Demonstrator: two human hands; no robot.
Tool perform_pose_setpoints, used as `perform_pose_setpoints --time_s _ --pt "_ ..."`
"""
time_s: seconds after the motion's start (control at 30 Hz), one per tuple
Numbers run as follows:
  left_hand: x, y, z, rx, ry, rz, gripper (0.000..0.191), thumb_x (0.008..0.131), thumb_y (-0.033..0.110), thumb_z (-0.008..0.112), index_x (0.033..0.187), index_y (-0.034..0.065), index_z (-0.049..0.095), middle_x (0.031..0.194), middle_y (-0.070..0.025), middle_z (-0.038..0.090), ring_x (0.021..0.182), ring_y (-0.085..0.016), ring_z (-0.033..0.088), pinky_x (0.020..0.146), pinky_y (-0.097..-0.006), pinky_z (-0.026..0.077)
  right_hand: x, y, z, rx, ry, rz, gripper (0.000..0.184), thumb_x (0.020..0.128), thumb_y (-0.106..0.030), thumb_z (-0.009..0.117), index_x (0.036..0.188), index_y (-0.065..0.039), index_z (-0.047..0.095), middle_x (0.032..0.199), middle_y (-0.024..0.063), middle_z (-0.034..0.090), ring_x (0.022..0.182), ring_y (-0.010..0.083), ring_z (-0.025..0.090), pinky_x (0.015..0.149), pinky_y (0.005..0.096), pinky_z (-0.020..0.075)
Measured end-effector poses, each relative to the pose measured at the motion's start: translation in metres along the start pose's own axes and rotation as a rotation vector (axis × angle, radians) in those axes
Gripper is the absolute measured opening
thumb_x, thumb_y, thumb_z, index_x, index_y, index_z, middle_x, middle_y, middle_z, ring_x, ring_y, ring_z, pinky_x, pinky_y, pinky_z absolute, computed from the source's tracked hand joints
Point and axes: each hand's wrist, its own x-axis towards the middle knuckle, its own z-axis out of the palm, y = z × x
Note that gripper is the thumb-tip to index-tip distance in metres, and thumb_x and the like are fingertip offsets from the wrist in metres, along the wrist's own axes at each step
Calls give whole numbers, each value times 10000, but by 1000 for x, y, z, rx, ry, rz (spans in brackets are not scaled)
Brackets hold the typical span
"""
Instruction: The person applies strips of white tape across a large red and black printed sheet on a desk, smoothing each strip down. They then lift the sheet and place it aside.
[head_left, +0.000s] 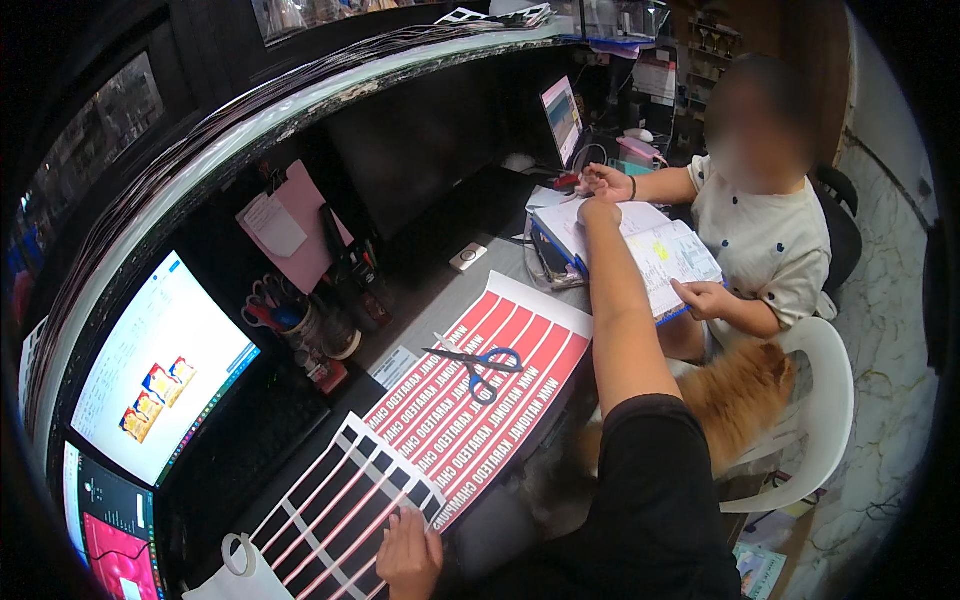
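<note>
My left hand (409, 553) rests with its fingers spread on the end of a printed sheet with black and red strips (352, 502). My right arm reaches across to an open notebook (660, 255) with handwritten pages; my right hand (600, 213) is over its left page, its fingers mostly hidden, so whether it holds anything does not show. A seated person holds the notebook's lower edge with one hand and raises the other beside mine. Blue-handled scissors (484, 369) lie partly open on a red sheet with white mirrored lettering (480, 405).
A lit monitor (165, 367) stands at left, near a cup of scissors (300, 319) and a pink clipboard (304, 225). A laptop (562, 120) is at the back. A fluffy orange animal (742, 405) sits on a white plastic chair (829, 405) at right.
</note>
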Motion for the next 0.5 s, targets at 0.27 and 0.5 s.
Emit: perform_pose_setpoints --time_s 0.27,0.5 --pt "11 3 -11 -72 -4 -50 281 811 188 676 1055 54 716 1051 -144 722 937 -322 716 800 -410 578 -4 -1 -12 -26 250 -22 350 846 -141 587 1171 -22 640 1101 179 668 967 361 672 771 532 552" --pt "14 7 -17 -68 -112 -14 466 864 340 701 1222 46 647 1234 -167 643 1109 -322 639 908 -414 511 -175 -23 11 207 614 -542 322 839 -136 532 1105 26 615 944 251 683 856 409 673 754 521 534"
